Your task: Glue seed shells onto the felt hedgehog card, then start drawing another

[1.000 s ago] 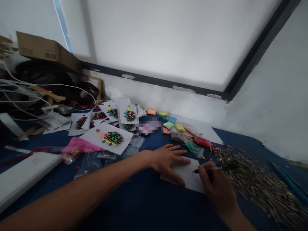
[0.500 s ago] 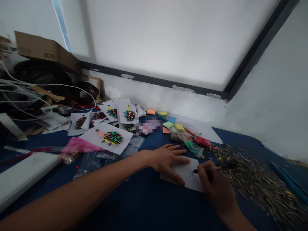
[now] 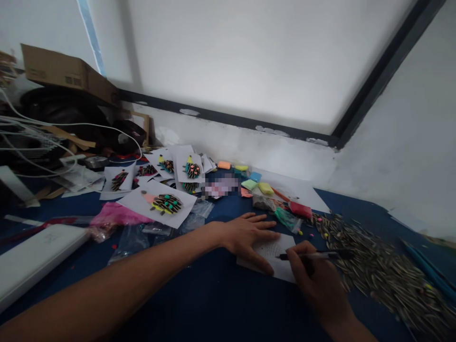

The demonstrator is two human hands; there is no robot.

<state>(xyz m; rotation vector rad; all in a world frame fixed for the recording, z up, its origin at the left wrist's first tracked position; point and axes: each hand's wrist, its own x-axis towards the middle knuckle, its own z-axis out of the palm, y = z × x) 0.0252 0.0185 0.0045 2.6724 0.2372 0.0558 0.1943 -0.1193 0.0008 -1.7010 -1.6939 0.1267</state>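
My left hand (image 3: pixel 249 237) lies flat with fingers spread, its palm and thumb on the left part of a small white sheet of paper (image 3: pixel 285 270). Dark marks in curved rows show on the paper between my hands. In my right hand (image 3: pixel 315 280) a black pen (image 3: pixel 317 255) is pinched, its tip at the paper just beside the marks. Right of that hand spreads a heap of striped sunflower seeds (image 3: pixel 384 270). Beyond the paper are soft clay packs, among them a red one (image 3: pixel 300 209) and a green one (image 3: pixel 287 219).
Sheets with seed-and-clay hedgehogs (image 3: pixel 167 204) lie at the back left. A pink plastic bag (image 3: pixel 119 213) and clear bags are left of my forearm, near a white box-like object (image 3: pixel 41 261). Cables (image 3: pixel 107 126) and a cardboard box (image 3: pixel 67 71) stand farther back.
My right hand and the pen have shifted slightly left across the paper, and the pen lies at a flatter angle. My left hand stays in place.
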